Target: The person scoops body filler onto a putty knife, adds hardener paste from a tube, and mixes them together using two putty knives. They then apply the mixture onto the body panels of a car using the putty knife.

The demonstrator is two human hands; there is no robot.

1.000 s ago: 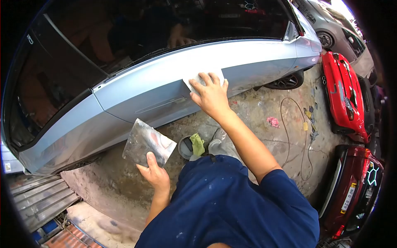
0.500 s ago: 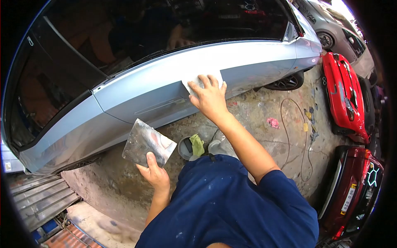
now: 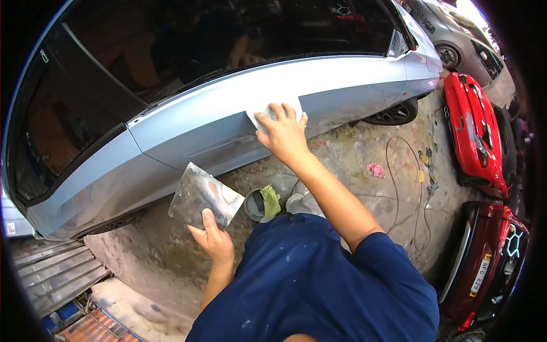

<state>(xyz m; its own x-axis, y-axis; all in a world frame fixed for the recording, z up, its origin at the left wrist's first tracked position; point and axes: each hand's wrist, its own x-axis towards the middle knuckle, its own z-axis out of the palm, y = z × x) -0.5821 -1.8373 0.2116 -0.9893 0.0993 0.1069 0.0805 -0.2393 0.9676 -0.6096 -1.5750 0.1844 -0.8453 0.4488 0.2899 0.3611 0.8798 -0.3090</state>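
Observation:
A silver-blue car door [image 3: 216, 134] lies in front of me. Against its upper part my right hand [image 3: 285, 132] presses a thin white sheet [image 3: 292, 105], its fingers bent over it; I cannot tell whether it is paper or a plastic spreader. Lower left, my left hand [image 3: 216, 236] grips a flat, shiny plate [image 3: 202, 196] with grey smears, thumb on top. The plate is held apart from the car. The fingers beneath it are partly hidden.
A grey bucket [image 3: 250, 210] with a green cloth [image 3: 270, 200] stands by my legs. On the concrete floor lie a thin hose [image 3: 388, 165] and a pink rag [image 3: 375, 170]. A red bumper [image 3: 470, 125] and a dark red car [image 3: 476, 268] are at right.
My right hand has slid slightly left along the door with the white sheet. My left hand and the plate have hardly moved.

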